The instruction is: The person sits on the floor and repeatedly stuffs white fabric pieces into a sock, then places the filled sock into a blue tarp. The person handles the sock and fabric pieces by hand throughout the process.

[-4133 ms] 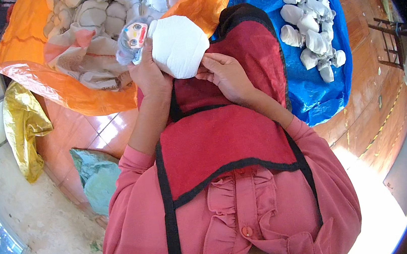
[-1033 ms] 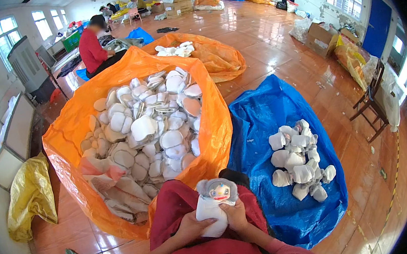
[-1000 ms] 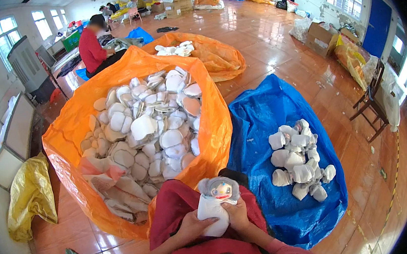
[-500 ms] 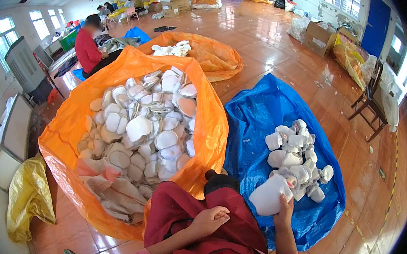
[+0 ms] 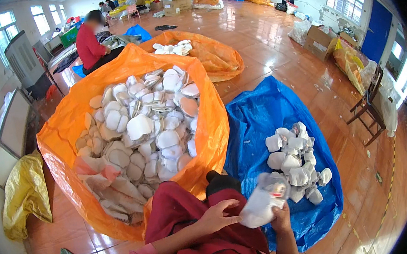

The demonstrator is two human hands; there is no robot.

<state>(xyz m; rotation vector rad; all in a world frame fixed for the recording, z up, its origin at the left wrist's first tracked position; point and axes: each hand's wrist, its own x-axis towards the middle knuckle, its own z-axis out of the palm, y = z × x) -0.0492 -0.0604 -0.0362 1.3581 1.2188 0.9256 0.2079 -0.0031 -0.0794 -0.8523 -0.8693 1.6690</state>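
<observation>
In my right hand (image 5: 280,219) is a soft white fabric piece (image 5: 260,206) with a grey upper end and a small red patch. My fingers and thumb pinch its lower right side, over my lap. Close to its left edge is my left hand (image 5: 219,216), fingers apart and holding nothing; whether the fingertips touch the piece I cannot tell. To the right, several similar white and grey pieces (image 5: 297,161) lie heaped on a spread blue sack (image 5: 249,124). In front of my knees stands a wide orange sack (image 5: 218,140) full of flat, rounded white pads (image 5: 140,128).
A second orange sack (image 5: 220,56) with white pieces lies beyond. A person in red (image 5: 89,47) sits at the far left. A wooden chair (image 5: 370,109) and a cardboard box (image 5: 317,42) stand at right. A yellow sack (image 5: 26,194) lies by the left wall.
My right hand has brought the white fabric piece leftward and turned it, so its red patch shows more. My left hand has moved slightly right toward it, with its fingers opening.
</observation>
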